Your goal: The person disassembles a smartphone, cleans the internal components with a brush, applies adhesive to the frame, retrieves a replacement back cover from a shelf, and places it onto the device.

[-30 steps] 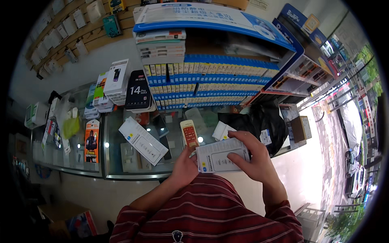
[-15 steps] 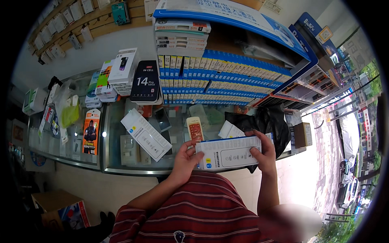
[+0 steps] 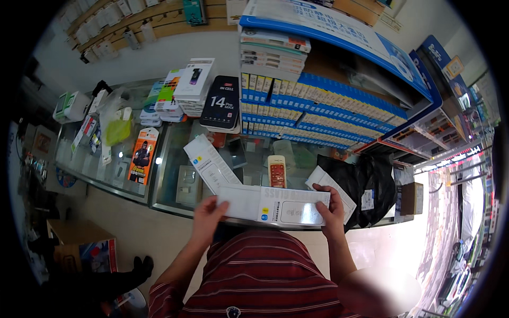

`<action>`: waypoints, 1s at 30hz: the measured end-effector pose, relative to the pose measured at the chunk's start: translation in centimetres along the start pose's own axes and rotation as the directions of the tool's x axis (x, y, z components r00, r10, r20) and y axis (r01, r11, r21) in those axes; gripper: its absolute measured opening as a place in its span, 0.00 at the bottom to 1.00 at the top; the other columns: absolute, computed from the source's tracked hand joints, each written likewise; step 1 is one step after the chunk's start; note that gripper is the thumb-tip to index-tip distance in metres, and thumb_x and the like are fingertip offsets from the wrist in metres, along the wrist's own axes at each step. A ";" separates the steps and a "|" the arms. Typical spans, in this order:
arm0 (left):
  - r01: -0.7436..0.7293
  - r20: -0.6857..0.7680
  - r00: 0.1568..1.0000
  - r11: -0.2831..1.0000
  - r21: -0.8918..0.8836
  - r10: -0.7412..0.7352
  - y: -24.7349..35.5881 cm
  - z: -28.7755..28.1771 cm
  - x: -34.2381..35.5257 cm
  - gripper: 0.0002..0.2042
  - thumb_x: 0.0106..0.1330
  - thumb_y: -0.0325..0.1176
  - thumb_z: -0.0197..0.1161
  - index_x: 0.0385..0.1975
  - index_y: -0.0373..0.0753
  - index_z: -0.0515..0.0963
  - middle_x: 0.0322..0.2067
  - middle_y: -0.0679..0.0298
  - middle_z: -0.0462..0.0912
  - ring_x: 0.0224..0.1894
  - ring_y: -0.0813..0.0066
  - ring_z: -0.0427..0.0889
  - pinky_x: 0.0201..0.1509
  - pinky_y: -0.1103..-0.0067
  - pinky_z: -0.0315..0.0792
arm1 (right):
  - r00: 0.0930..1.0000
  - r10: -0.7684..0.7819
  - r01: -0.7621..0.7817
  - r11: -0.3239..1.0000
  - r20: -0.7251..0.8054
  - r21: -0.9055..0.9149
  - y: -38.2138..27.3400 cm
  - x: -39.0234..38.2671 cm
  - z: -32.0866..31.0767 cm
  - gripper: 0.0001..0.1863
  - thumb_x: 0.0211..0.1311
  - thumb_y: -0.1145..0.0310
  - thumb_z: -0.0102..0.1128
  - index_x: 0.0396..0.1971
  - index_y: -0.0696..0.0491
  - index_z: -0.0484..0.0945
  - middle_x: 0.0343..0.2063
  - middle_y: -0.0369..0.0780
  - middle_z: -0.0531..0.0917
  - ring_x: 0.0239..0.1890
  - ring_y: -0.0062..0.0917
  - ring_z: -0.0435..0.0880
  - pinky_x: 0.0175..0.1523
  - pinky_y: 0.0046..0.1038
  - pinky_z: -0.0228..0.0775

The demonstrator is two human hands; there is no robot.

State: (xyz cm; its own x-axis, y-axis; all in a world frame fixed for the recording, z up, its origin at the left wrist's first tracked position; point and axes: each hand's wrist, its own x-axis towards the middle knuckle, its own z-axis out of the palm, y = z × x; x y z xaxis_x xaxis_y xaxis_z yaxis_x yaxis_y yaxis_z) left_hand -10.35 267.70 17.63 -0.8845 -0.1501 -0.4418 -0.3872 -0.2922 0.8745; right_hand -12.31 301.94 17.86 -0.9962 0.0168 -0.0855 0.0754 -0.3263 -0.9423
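Between my hands, above the glass counter's front edge, is a long white printed box. A plain white inner piece sticks out of its left end. My left hand pinches that inner piece, thumb on top. My right hand grips the printed box at its right end. A similar white box lies on the counter just beyond my left hand. Another white box is partly hidden behind my right hand. Beyond the held box lies a cream handset with a red keypad.
A blue rack of slim boxes stands at the back of the glass counter. A black plastic bag lies at right beside a small brown carton. An orange package and stacked phone-accessory boxes are at left.
My left hand has moved left, and the plain white inner piece now extends from the printed box. The view has shifted, so the counter things appear farther right.
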 end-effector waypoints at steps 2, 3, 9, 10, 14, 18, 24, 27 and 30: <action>-0.070 -0.184 0.982 0.982 -0.176 0.037 1.7 -3.2 -1.2 0.09 0.72 0.32 0.68 0.46 0.37 0.79 0.43 0.64 0.84 0.41 0.75 0.85 0.42 0.77 0.82 | 0.987 0.153 -0.156 0.984 0.039 0.086 1.7 0.8 0.2 0.23 0.64 0.81 0.60 0.58 0.55 0.69 0.59 0.47 0.78 0.56 0.29 0.81 0.62 0.31 0.74; -0.159 -0.256 0.962 0.958 -0.238 0.096 2.2 -5.0 -1.6 0.09 0.73 0.33 0.67 0.46 0.37 0.79 0.44 0.64 0.84 0.42 0.75 0.85 0.44 0.76 0.82 | 0.972 0.225 -0.231 0.965 0.063 0.123 2.2 1.4 0.6 0.21 0.64 0.82 0.60 0.56 0.55 0.69 0.58 0.47 0.79 0.55 0.28 0.81 0.61 0.31 0.75; -0.316 -0.549 0.799 0.948 -0.036 0.245 3.8 -11.9 -5.8 0.13 0.75 0.34 0.65 0.53 0.34 0.77 0.45 0.62 0.83 0.45 0.75 0.83 0.52 0.74 0.80 | 0.981 0.178 -0.179 0.984 0.077 0.003 5.2 4.6 7.1 0.19 0.67 0.78 0.62 0.56 0.54 0.70 0.56 0.44 0.78 0.55 0.28 0.80 0.61 0.31 0.74; -0.312 -0.535 0.806 0.950 -0.022 0.253 3.4 -12.9 -6.3 0.14 0.75 0.33 0.65 0.54 0.34 0.76 0.45 0.61 0.83 0.45 0.76 0.83 0.51 0.75 0.79 | 0.994 0.102 -0.094 0.982 0.043 -0.165 6.0 5.0 8.4 0.21 0.67 0.77 0.63 0.57 0.55 0.70 0.56 0.45 0.78 0.56 0.30 0.80 0.61 0.32 0.73; -0.293 -0.540 0.808 0.956 -0.023 0.235 1.9 -15.9 -7.6 0.14 0.74 0.31 0.65 0.55 0.33 0.75 0.44 0.61 0.84 0.44 0.77 0.83 0.51 0.76 0.79 | 0.899 -0.347 0.391 0.359 0.268 -0.847 4.7 3.4 13.1 0.23 0.60 0.74 0.67 0.56 0.56 0.75 0.62 0.53 0.71 0.61 0.48 0.73 0.65 0.40 0.68; -0.279 -0.539 0.815 0.959 -0.045 0.212 1.0 -19.9 -7.1 0.19 0.71 0.25 0.66 0.59 0.34 0.71 0.41 0.60 0.87 0.41 0.78 0.84 0.47 0.81 0.78 | 0.857 -0.280 0.514 0.412 0.433 -0.752 5.6 0.6 20.3 0.20 0.60 0.75 0.65 0.53 0.57 0.78 0.56 0.49 0.78 0.57 0.46 0.78 0.62 0.38 0.70; -0.344 -0.424 0.864 0.933 -0.104 0.271 2.6 -30.5 -5.6 0.23 0.68 0.20 0.67 0.61 0.34 0.70 0.39 0.59 0.89 0.40 0.78 0.85 0.45 0.82 0.77 | 0.742 0.198 0.239 0.814 0.640 -0.529 12.7 -2.5 38.4 0.22 0.67 0.68 0.68 0.58 0.57 0.77 0.47 0.42 0.86 0.43 0.24 0.86 0.47 0.25 0.79; -0.353 -0.444 0.852 0.931 -0.094 0.278 4.4 -37.4 -6.2 0.23 0.71 0.23 0.65 0.64 0.34 0.69 0.39 0.59 0.88 0.39 0.79 0.85 0.44 0.83 0.77 | 0.583 0.493 -0.022 0.804 0.646 -0.595 19.1 -3.6 48.1 0.18 0.71 0.69 0.64 0.58 0.58 0.78 0.45 0.35 0.86 0.44 0.16 0.84 0.47 0.20 0.76; -0.361 -0.530 0.810 0.926 -0.114 0.251 5.0 -45.8 -7.9 0.21 0.76 0.30 0.60 0.66 0.32 0.68 0.42 0.58 0.87 0.39 0.78 0.83 0.43 0.81 0.78 | 0.516 0.530 -0.126 0.824 0.673 -0.553 22.1 -4.5 58.3 0.14 0.74 0.69 0.62 0.53 0.58 0.80 0.39 0.32 0.85 0.40 0.13 0.82 0.45 0.20 0.75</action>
State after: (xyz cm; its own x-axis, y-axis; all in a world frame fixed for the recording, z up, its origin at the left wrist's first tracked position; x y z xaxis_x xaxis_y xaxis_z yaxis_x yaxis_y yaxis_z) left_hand 6.60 224.12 16.28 -0.6759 -0.6952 -0.2446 -0.0096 -0.3236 0.9462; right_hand -8.68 239.51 16.30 -0.5037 -0.8001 -0.3259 0.2113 0.2517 -0.9444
